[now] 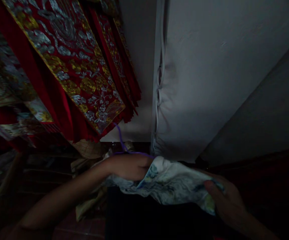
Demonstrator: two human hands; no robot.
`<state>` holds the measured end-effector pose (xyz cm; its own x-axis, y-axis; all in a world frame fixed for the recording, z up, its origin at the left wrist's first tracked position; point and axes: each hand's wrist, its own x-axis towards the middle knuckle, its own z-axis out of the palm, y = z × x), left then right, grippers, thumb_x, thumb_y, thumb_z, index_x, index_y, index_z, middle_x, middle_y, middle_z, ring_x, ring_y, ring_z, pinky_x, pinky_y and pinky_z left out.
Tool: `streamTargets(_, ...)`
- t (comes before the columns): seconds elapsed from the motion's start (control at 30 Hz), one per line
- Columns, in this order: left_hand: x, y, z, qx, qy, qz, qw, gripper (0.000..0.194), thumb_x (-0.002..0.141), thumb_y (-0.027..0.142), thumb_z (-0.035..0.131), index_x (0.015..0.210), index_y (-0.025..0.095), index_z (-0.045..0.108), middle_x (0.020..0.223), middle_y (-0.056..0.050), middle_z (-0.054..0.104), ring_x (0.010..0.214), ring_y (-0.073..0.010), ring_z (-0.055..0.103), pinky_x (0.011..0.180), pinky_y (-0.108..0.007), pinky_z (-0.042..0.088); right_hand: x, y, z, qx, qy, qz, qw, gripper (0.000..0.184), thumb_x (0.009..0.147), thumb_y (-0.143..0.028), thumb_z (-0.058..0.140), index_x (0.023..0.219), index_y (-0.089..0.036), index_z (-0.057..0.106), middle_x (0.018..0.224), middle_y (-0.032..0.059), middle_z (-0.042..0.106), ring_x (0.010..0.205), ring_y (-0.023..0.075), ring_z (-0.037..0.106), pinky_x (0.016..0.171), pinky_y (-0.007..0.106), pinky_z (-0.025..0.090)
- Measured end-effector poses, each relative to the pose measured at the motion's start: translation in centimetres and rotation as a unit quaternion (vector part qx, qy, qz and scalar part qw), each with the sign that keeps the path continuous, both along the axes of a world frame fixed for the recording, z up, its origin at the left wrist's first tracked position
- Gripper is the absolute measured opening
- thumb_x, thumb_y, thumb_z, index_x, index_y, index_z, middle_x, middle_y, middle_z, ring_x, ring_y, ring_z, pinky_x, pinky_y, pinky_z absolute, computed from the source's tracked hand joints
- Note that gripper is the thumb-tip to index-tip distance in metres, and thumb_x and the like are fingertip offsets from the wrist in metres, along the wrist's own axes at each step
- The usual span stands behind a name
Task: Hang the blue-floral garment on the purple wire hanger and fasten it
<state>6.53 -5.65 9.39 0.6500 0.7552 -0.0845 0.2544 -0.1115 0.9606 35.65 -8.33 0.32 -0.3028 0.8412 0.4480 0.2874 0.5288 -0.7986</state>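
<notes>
A light cloth with a blue and green pattern stretches between my two hands, wrinkled and sagging a little in the middle. My left hand reaches under a blue-trimmed edge of it, so its fingers are hidden. Part of the cloth also hangs below that wrist. At the other end, my right hand pinches the cloth, with the thumb on top and the fingers behind. A thin purple cord comes down from above and runs along the upper side of my left hand.
Red drapes embroidered in silver and gold hang at upper left. White cables run down the pale wall. Below the drapes are a woven basket-like object and a wooden pole. The light is dim.
</notes>
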Motion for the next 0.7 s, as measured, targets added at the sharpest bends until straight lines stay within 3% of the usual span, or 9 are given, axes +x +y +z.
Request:
streamTargets(0.1, 0.0, 0.8, 0.7, -0.008, -0.086, 0.02, 0.996, 0.035, 0.093, 0.043, 0.062, 0.123, 0.027, 0.07, 0.131, -0.007, 0.068, 0.122, -0.026, 0.061, 0.108, -0.04, 0.045, 1.1, 0.7, 1.1, -0.017, 0.033, -0.023, 0.999, 0.036, 0.095, -0.059, 0.045, 0.11, -0.051, 0.076, 0.072, 0.0004, 0.076, 0.056, 0.0288, 0.071, 0.046, 0.037, 0.061)
streamTargets(0.17, 0.5, 1.3, 0.1, -0.058, -0.184, 0.078, 0.978, 0.04, 0.095, 0.05, 0.057, 0.123, 0.025, 0.07, 0.136, -0.009, 0.065, 0.125, -0.0262, 0.06, 0.11, -0.041, 0.043, 0.9, 0.5, 2.8, -0.024, -0.01, 0.076, 0.997, 0.037, 0.093, -0.059, 0.052, 0.123, -0.049, 0.071, 0.098, 0.0005, 0.078, 0.076, 0.0284, 0.075, 0.063, 0.038, 0.065)
streamTargets(0.27, 1.8, 1.7, -0.9, -0.18, -0.298, 0.167, 0.923, 0.035, 0.091, 0.046, 0.064, 0.114, 0.02, 0.071, 0.114, -0.01, 0.071, 0.099, -0.0206, 0.068, 0.089, -0.033, 0.054, -0.6, -0.1, 5.1, -0.06, -0.106, 0.289, 0.949, 0.063, 0.081, -0.057, 0.074, 0.138, -0.032, 0.063, 0.128, 0.0081, 0.069, 0.111, 0.0294, 0.07, 0.097, 0.043, 0.057)
streamTargets(0.33, 2.3, 1.5, -1.0, -0.223, -0.317, 0.211, 0.897, 0.024, 0.087, 0.033, 0.069, 0.105, 0.019, 0.07, 0.082, -0.002, 0.066, 0.063, -0.0098, 0.059, 0.066, -0.023, 0.052, -1.4, 0.2, 5.7, -0.078, -0.118, 0.352, 0.925, 0.07, 0.075, -0.054, 0.081, 0.137, -0.026, 0.064, 0.128, 0.0104, 0.068, 0.116, 0.0281, 0.066, 0.103, 0.042, 0.053)
streamTargets(0.4, 2.2, 0.9, -0.7, -0.24, -0.297, 0.204, 0.901, 0.019, 0.084, 0.027, 0.071, 0.1, 0.018, 0.067, 0.063, 0.006, 0.049, 0.043, -0.0034, 0.033, 0.047, -0.016, 0.039, -1.4, 1.3, 5.2, -0.085, -0.108, 0.315, 0.939, 0.055, 0.084, -0.049, 0.075, 0.133, -0.024, 0.065, 0.125, 0.0103, 0.068, 0.115, 0.0244, 0.066, 0.101, 0.04, 0.053)
streamTargets(0.47, 1.4, -0.1, -0.1, -0.261, -0.233, 0.148, 0.925, 0.022, 0.084, 0.033, 0.071, 0.1, 0.019, 0.064, 0.06, 0.008, 0.041, 0.042, -0.0031, 0.019, 0.039, -0.015, 0.023, -1.1, 3.0, 3.9, -0.062, -0.098, 0.201, 0.973, 0.041, 0.095, -0.042, 0.063, 0.132, -0.025, 0.064, 0.128, 0.0107, 0.066, 0.116, 0.0224, 0.065, 0.102, 0.041, 0.052)
streamTargets(0.6, -0.7, -2.1, 1.4, -0.218, -0.032, 0.03, 0.975, 0.036, 0.088, 0.051, 0.067, 0.105, 0.019, 0.064, 0.063, 0.006, 0.043, 0.047, -0.0063, 0.025, 0.038, -0.018, 0.014, -0.7, 7.1, 0.9, 0.059, -0.083, -0.042, 0.994, 0.064, 0.091, -0.042, 0.067, 0.149, -0.027, 0.045, 0.15, 0.0137, 0.048, 0.14, 0.0297, 0.046, 0.117, 0.054, 0.037)
streamTargets(0.67, -1.6, -2.4, 2.0, -0.156, 0.034, 0.006, 0.987, 0.04, 0.091, 0.055, 0.063, 0.102, 0.018, 0.067, 0.064, 0.005, 0.043, 0.051, -0.0071, 0.029, 0.041, -0.019, 0.018, -0.4, 8.6, 0.1, 0.049, -0.076, -0.05, 0.995, 0.068, 0.085, -0.045, 0.072, 0.146, -0.026, 0.049, 0.152, 0.0131, 0.047, 0.143, 0.0327, 0.042, 0.118, 0.055, 0.035)
streamTargets(0.7, -2.1, -2.3, 2.3, -0.127, 0.052, 0.014, 0.99, 0.042, 0.091, 0.057, 0.061, 0.099, 0.017, 0.068, 0.064, 0.004, 0.043, 0.052, -0.0074, 0.03, 0.042, -0.019, 0.02, -0.1, 9.3, -0.1, 0.005, -0.069, -0.016, 0.997, 0.06, 0.085, -0.049, 0.072, 0.138, -0.025, 0.058, 0.144, 0.0125, 0.055, 0.137, 0.0332, 0.048, 0.114, 0.053, 0.042)
